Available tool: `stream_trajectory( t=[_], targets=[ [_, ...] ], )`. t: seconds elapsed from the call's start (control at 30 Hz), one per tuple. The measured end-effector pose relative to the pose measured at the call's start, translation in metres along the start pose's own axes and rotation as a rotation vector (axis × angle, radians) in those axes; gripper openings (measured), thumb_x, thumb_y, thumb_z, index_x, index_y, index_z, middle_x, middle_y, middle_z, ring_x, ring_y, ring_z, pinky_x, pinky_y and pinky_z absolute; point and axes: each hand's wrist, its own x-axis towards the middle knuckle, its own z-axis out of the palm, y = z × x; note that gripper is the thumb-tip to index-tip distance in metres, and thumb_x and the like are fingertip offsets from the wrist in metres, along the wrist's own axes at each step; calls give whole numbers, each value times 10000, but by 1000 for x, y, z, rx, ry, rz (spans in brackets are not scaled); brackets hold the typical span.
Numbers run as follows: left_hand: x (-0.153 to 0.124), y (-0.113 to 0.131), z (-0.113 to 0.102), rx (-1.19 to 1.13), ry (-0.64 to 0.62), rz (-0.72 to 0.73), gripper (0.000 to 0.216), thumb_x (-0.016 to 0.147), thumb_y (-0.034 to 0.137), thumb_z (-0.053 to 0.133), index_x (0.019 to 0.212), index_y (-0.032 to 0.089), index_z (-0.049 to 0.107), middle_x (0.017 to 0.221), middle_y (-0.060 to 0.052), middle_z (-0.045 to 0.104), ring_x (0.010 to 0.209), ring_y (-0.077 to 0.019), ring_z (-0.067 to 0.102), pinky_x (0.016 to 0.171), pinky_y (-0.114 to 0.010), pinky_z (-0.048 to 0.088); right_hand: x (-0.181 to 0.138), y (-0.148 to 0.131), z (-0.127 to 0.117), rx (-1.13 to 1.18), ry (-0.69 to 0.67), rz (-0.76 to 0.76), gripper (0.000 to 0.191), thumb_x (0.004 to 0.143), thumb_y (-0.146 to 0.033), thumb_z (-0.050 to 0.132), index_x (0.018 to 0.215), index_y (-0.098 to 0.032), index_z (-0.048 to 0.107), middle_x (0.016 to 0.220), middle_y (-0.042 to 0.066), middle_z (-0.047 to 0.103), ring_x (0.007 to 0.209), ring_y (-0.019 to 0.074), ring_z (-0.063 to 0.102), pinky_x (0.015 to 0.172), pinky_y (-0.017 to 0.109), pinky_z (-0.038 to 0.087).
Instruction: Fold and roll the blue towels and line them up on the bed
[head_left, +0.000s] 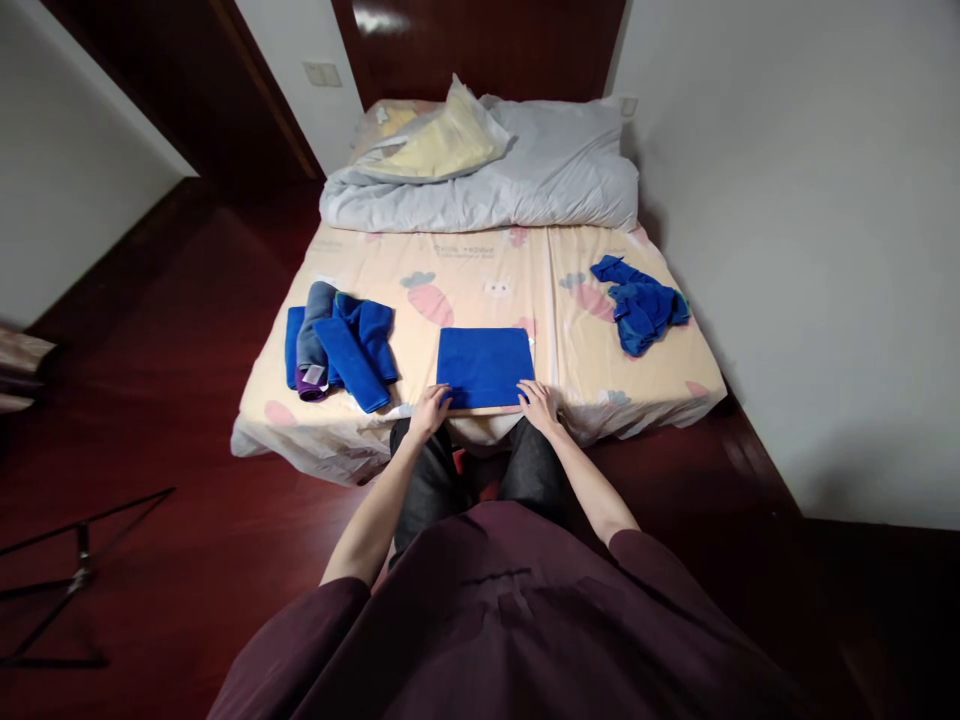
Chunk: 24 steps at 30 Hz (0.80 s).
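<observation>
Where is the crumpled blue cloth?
In the head view, the crumpled blue cloth lies on the bed at its right side, beyond the flat blue cloth.

Both hands, left (pixel 429 410) and right (pixel 538 404), pressing blue cloth (pixel 484 366) on bed (pixel 480 290).

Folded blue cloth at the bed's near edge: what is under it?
The folded blue cloth lies flat on the carrot-print sheet, visible beside it. The left hand and right hand touch its near corners. Anything beneath the cloth is covered.

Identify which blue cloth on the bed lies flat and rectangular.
The middle cloth, touched by left hand and right hand; the left pile is rolled, the right cloth crumpled.
</observation>
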Motion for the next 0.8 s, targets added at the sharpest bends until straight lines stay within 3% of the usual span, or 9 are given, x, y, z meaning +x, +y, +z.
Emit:
stream_trajectory(
  t=[0.07,0.2,0.37,0.57,0.8],
  targets=[
    [0,0,5,66,-113,83,446,963,335,553,1378,189,628,1526,-127,571,1483,-280,456,1273,-469,330,-4,1,2,-36,-102,-68,419,1030,-235,479,1407,-182,652,1531,112,581,1456,258,473,1233,445,344],
    [2,-9,21,162,-209,91,595,887,229,568,1472,123,553,1586,-169,504,1526,-300,410,1282,-460,313,-8,7,7,-93,-180,-15,459,1009,-206,507,1452,-176,623,1584,114,528,1498,263,449,1244,475,340],
    [3,-15,33,231,-190,70,708,808,63,492,1514,114,509,1593,-187,488,1538,-300,394,1286,-462,289,-3,12,8,-133,-208,19,523,973,-121,501,1485,-181,591,1586,107,525,1497,234,462,1227,442,374],
    [8,-7,35,284,-177,89,644,838,21,434,1469,91,541,1542,-252,520,1495,-322,455,1261,-485,303,13,5,11,-238,-263,71,573,922,-14,484,1455,-176,618,1513,134,596,1447,261,520,1178,435,392],
    [26,-1,25,310,-189,115,570,826,67,523,1380,157,621,1351,-229,675,1344,-334,600,1158,-484,430,27,-1,6,-249,-239,111,402,980,-79,477,1248,-201,750,1297,169,735,1249,291,660,1091,428,416]
  ],
)
